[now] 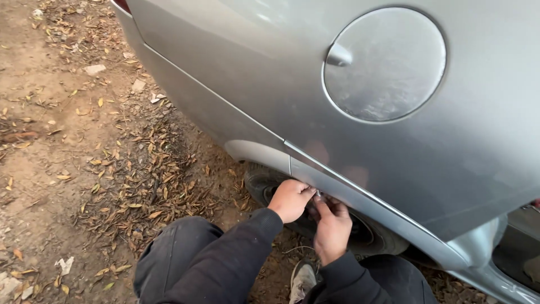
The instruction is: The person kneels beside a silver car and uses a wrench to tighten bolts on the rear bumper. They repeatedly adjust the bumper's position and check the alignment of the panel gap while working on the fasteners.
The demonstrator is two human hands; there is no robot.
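The left hand (pixel 290 199) and right hand (pixel 332 224) are both curled shut around something small (hidden by the fingers) at the tyre (pixel 270 181) under the silver car's wheel arch (pixel 264 153). Fiddly fitting work seems underway; next calls for steady fingertip turning.

One silver car (pixel 270 84), one round fuel flap (pixel 385 65), one tyre (pixel 264 183), two hands, one shoe (pixel 304 280).

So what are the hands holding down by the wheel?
It cannot be told for sure. Both the left hand and right hand pinch at something small and shiny at the tyre, under the silver car.
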